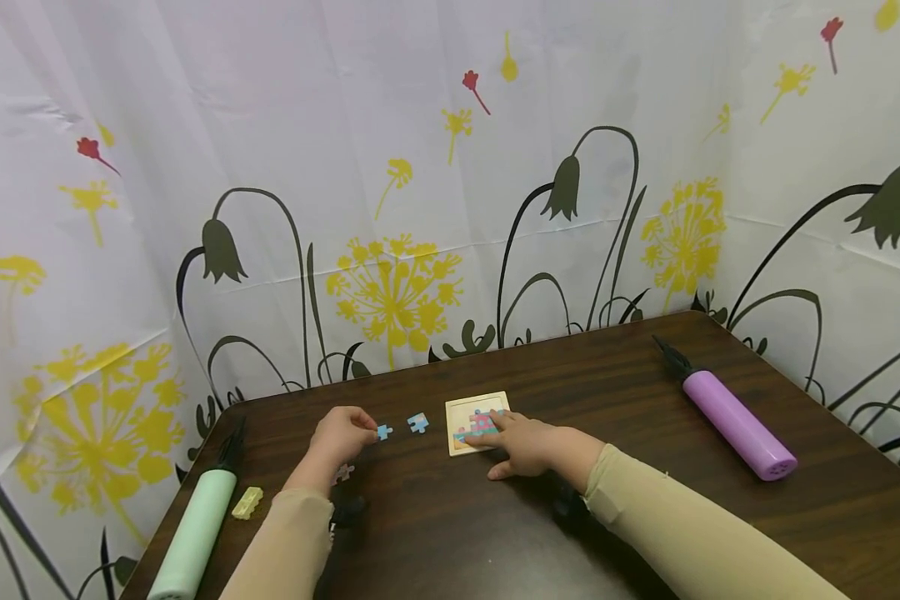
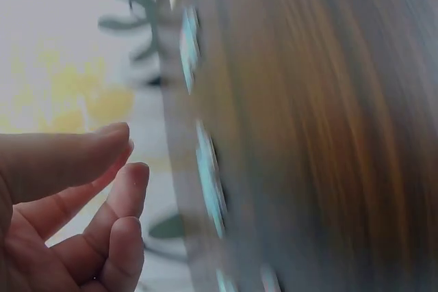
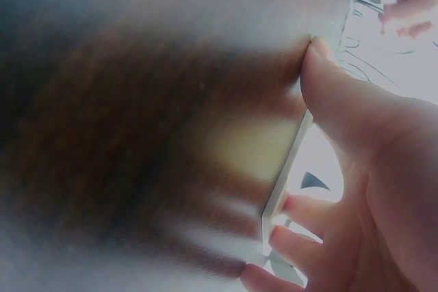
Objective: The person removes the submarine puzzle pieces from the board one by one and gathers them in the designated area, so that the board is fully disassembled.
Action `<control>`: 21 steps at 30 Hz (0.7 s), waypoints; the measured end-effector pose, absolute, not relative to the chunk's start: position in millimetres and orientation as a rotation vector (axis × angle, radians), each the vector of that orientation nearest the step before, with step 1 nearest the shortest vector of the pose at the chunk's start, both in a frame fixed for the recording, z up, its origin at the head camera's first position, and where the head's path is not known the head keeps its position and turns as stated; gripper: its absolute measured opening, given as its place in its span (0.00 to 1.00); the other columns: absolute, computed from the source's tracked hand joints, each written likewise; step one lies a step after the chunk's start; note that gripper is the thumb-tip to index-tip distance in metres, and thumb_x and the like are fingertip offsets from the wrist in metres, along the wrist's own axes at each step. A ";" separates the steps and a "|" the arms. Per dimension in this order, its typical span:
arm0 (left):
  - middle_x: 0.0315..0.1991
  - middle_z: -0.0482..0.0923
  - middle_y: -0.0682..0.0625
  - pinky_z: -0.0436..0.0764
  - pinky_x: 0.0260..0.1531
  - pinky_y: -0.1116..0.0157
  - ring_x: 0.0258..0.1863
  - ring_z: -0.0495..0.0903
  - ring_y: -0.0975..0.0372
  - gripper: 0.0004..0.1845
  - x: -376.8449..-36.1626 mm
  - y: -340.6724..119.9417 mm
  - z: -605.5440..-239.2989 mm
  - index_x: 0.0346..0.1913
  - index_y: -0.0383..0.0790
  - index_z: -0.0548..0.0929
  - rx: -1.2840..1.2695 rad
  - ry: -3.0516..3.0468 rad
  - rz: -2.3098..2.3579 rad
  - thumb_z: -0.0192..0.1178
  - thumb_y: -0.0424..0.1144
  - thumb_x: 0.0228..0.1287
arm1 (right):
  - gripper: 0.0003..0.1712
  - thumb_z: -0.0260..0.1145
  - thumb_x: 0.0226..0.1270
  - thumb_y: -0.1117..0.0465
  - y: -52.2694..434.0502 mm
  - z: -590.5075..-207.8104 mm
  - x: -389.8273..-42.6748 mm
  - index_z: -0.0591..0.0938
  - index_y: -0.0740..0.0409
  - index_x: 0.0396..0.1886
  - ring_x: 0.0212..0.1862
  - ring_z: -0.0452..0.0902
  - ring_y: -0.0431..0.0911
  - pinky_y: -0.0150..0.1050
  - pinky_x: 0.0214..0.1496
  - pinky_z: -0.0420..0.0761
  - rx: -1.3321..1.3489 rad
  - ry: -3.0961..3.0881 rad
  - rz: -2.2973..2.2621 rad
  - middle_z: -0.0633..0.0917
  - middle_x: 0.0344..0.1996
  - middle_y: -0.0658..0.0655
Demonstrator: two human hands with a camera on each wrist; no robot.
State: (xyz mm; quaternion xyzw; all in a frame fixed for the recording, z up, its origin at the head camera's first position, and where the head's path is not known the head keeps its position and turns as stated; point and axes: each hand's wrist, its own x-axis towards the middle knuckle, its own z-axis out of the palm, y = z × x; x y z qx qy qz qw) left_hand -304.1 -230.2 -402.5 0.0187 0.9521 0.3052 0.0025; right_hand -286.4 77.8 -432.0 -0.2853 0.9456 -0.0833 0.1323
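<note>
My left hand [image 1: 342, 433] hovers beside a blue jigsaw piece [image 1: 384, 432] on the table. In the left wrist view, the bent fingers and thumb [image 2: 65, 162] have nothing visible between them and stand apart from the blurred blue piece [image 2: 211, 179]. Another blue piece [image 1: 417, 422] lies to the right, and a pink piece [image 1: 344, 472] is partly behind the left wrist. My right hand [image 1: 525, 443] spreads its fingers over the square wooden puzzle tray [image 1: 461, 408], which holds some pink and blue pieces. The right thumb [image 3: 328, 76] rests on the table in front of the tray.
A green hand pump [image 1: 198, 529] and a small yellow block [image 1: 247, 502] lie at the left. At the right is a purple hand pump [image 1: 738, 425]. The dark wooden table [image 1: 585, 375] ends against a flower-printed curtain [image 1: 390, 108].
</note>
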 end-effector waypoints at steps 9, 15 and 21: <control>0.31 0.82 0.54 0.70 0.43 0.51 0.32 0.76 0.57 0.03 -323.9 -154.4 -413.7 0.33 0.43 0.86 0.217 2.945 0.949 0.70 0.37 0.58 | 0.38 0.64 0.66 0.40 77.7 -430.9 -286.4 0.63 0.29 0.75 0.75 0.50 0.59 0.60 0.66 0.63 -0.835 2.734 -0.239 0.55 0.76 0.62; 0.35 0.80 0.51 0.67 0.50 0.46 0.37 0.76 0.54 0.09 -332.8 -123.3 -422.5 0.39 0.43 0.86 0.251 2.915 0.895 0.72 0.39 0.56 | 0.37 0.64 0.67 0.40 78.3 -429.2 -286.4 0.65 0.31 0.75 0.75 0.49 0.60 0.60 0.66 0.63 -0.850 2.731 -0.236 0.55 0.76 0.61; 0.44 0.82 0.46 0.66 0.53 0.44 0.47 0.77 0.47 0.14 -334.7 -106.4 -424.8 0.41 0.41 0.85 0.260 2.886 0.882 0.74 0.41 0.54 | 0.38 0.63 0.67 0.40 79.0 -428.8 -286.0 0.65 0.34 0.75 0.75 0.49 0.60 0.59 0.66 0.63 -0.858 2.733 -0.223 0.55 0.76 0.60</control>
